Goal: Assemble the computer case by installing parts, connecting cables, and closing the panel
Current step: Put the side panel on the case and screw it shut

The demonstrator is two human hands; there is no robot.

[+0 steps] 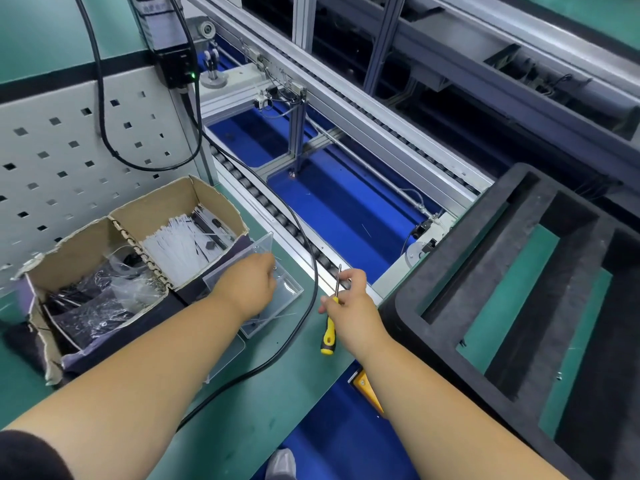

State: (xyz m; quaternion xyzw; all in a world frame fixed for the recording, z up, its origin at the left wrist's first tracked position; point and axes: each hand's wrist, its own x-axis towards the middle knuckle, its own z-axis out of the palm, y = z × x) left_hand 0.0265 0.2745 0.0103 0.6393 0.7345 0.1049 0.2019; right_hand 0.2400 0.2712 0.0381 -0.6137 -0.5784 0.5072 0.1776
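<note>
Fingers of the left hand (250,282) reach curled into the clear tray (277,292) on the green surface (242,420); whether they pinch a screw I cannot tell. No computer case shows. Right hand (349,299) grips the screwdriver (330,320), so lift out one screw only.
</note>
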